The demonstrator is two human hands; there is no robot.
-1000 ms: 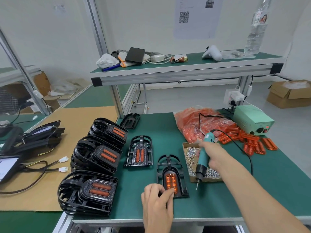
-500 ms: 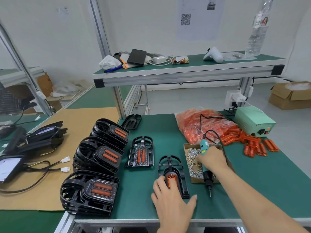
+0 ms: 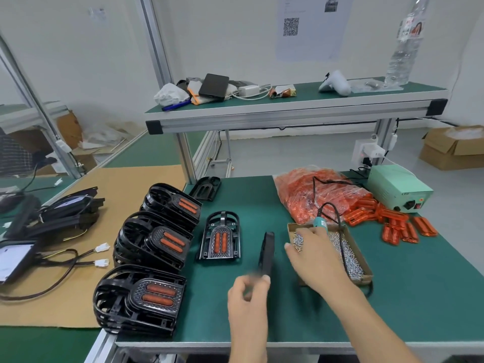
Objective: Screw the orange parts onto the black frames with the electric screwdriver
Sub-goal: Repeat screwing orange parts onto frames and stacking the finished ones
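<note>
My left hand (image 3: 248, 294) grips the near end of a black frame (image 3: 267, 254) and holds it tipped up on its edge above the green table (image 3: 262, 200); its orange part is hidden from here. My right hand (image 3: 314, 258) holds the teal electric screwdriver (image 3: 320, 223), whose top end and cord stick out behind the hand, while its fingers reach over the screws in the cardboard box (image 3: 352, 258). Another black frame with an orange part (image 3: 218, 241) lies flat to the left.
Three stacks of frames with orange parts (image 3: 146, 297) stand along the table's left edge. A bare black frame (image 3: 205, 188) lies at the back. A bag of orange parts (image 3: 309, 195), loose orange parts (image 3: 403, 227) and a green power box (image 3: 398, 187) fill the right.
My left hand has lifted the near frame from lying flat to standing on its edge. My right hand has carried the screwdriver back over the screw box.
</note>
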